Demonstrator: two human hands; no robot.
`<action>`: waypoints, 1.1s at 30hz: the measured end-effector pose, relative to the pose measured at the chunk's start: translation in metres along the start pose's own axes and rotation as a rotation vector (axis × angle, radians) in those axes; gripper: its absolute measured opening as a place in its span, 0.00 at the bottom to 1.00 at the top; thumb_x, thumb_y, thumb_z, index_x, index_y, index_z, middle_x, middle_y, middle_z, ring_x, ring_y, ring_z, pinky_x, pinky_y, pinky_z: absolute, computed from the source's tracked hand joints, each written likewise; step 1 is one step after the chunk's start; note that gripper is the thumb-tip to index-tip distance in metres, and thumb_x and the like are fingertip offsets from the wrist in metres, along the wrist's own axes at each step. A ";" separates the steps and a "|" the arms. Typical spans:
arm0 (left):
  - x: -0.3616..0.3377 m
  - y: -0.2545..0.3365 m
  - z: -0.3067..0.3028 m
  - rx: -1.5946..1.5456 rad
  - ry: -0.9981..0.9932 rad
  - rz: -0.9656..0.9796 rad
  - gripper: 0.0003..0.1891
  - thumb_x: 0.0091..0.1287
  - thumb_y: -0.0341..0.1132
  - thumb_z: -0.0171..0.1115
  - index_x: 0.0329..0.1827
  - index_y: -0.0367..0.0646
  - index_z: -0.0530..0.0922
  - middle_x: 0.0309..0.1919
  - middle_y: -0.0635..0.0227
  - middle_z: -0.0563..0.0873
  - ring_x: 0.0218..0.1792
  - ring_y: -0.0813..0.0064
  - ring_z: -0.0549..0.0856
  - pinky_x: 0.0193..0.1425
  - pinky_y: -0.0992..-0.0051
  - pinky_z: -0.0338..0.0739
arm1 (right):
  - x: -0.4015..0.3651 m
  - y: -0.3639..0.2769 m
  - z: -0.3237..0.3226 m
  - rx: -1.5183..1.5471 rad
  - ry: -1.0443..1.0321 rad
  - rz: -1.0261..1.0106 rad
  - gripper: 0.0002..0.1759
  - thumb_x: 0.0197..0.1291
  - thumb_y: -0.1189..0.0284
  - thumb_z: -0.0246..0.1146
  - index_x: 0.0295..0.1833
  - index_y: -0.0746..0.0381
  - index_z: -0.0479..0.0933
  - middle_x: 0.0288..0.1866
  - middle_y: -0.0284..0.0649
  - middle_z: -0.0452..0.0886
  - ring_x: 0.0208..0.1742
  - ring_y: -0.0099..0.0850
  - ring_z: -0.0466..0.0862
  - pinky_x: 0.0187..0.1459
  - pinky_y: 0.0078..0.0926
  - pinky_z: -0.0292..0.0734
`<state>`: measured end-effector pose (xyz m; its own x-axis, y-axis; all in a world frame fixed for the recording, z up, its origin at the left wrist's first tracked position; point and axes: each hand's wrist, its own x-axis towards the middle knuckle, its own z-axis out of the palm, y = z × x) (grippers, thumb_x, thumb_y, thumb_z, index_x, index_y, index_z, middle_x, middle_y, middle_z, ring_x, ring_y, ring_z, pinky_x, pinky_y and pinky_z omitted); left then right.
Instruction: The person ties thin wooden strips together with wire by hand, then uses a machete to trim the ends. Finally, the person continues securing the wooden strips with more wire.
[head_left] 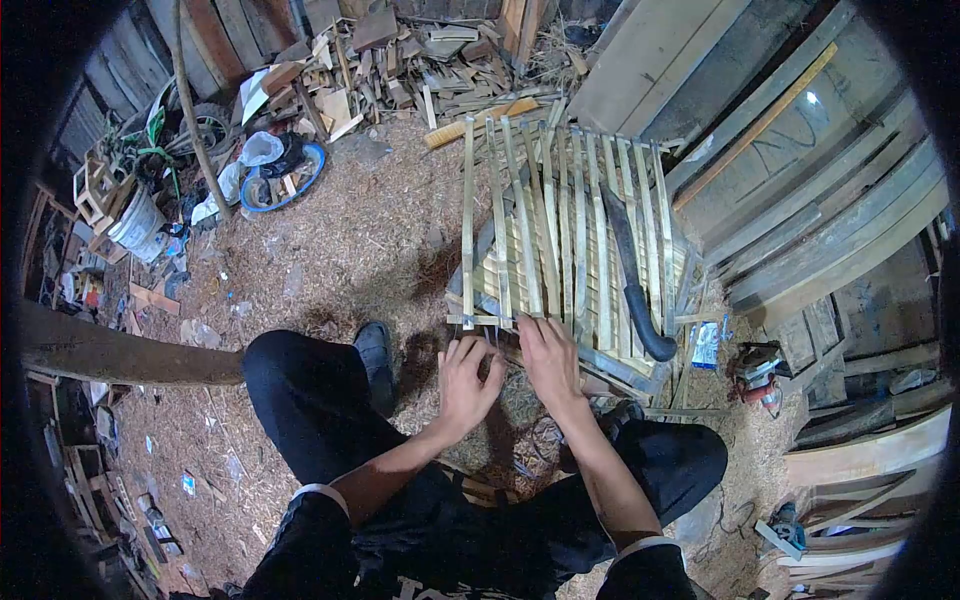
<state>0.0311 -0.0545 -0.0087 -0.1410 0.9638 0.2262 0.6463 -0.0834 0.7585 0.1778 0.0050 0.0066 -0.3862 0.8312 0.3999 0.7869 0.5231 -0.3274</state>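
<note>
Light wooden slats (530, 220) lie side by side in a rack in front of me, over a crosspiece at their near ends. A dark machete (625, 250) with a curved black handle rests on top of them, toward the right. My left hand (468, 385) is at the near left corner of the rack, fingers bent; what it holds, if anything, is too small to make out. Beside it, my right hand (548, 358) has its fingertips at the near edge of the slats, fingers together and bent, their grip hidden.
Scrap wood (400, 75) is heaped at the back. A blue basin (285, 178) and a white bucket (140, 232) stand at the left. A wooden beam (130, 358) juts in from the left. Boards (780, 130) lean at the right, near a red power tool (760, 375).
</note>
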 end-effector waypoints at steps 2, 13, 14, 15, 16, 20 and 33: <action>-0.001 0.005 -0.008 0.032 0.057 0.045 0.04 0.64 0.33 0.65 0.39 0.44 0.82 0.42 0.65 0.82 0.45 0.59 0.77 0.51 0.61 0.67 | -0.002 0.000 0.003 0.018 0.011 0.034 0.10 0.59 0.79 0.67 0.47 0.65 0.82 0.40 0.42 0.81 0.45 0.44 0.81 0.48 0.45 0.78; -0.003 0.002 -0.017 0.165 -0.072 0.143 0.09 0.58 0.34 0.72 0.41 0.47 0.87 0.49 0.64 0.80 0.52 0.59 0.75 0.54 0.60 0.66 | -0.002 -0.009 0.012 -0.026 -0.022 -0.013 0.16 0.52 0.78 0.65 0.48 0.63 0.84 0.45 0.39 0.82 0.48 0.38 0.82 0.51 0.37 0.79; -0.002 0.001 -0.015 0.178 -0.083 0.142 0.09 0.57 0.34 0.72 0.42 0.48 0.88 0.50 0.64 0.80 0.53 0.59 0.75 0.54 0.60 0.65 | -0.003 -0.008 0.014 -0.026 -0.023 -0.017 0.16 0.52 0.78 0.65 0.48 0.63 0.84 0.45 0.39 0.82 0.48 0.38 0.82 0.51 0.37 0.79; -0.002 0.001 -0.015 0.192 -0.096 0.140 0.10 0.57 0.34 0.72 0.42 0.48 0.88 0.51 0.63 0.79 0.54 0.59 0.74 0.55 0.59 0.65 | -0.002 -0.009 0.013 -0.034 -0.022 -0.030 0.17 0.51 0.78 0.65 0.49 0.63 0.85 0.45 0.38 0.82 0.49 0.37 0.83 0.50 0.37 0.80; -0.001 0.001 -0.015 0.194 -0.095 0.140 0.10 0.57 0.34 0.72 0.42 0.48 0.88 0.51 0.63 0.79 0.54 0.59 0.74 0.55 0.59 0.65 | -0.001 -0.010 0.012 -0.042 -0.019 -0.042 0.17 0.51 0.78 0.65 0.50 0.62 0.85 0.45 0.37 0.82 0.49 0.37 0.83 0.49 0.38 0.80; 0.004 0.000 -0.013 0.264 -0.077 0.182 0.09 0.56 0.34 0.73 0.40 0.49 0.89 0.54 0.61 0.78 0.57 0.57 0.73 0.62 0.55 0.63 | 0.001 -0.008 0.005 -0.056 -0.102 -0.080 0.20 0.52 0.76 0.65 0.53 0.57 0.86 0.47 0.35 0.83 0.50 0.34 0.82 0.55 0.38 0.76; 0.023 -0.003 -0.013 0.194 -0.052 0.286 0.08 0.61 0.37 0.73 0.43 0.52 0.91 0.60 0.68 0.85 0.63 0.63 0.77 0.67 0.49 0.56 | 0.009 0.002 -0.015 -0.097 -0.247 -0.112 0.18 0.58 0.74 0.64 0.54 0.51 0.87 0.48 0.34 0.83 0.56 0.32 0.79 0.59 0.35 0.68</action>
<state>0.0161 -0.0351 0.0020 0.1018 0.9205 0.3773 0.7851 -0.3073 0.5378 0.1831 0.0105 0.0228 -0.5694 0.7961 0.2048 0.7704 0.6037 -0.2051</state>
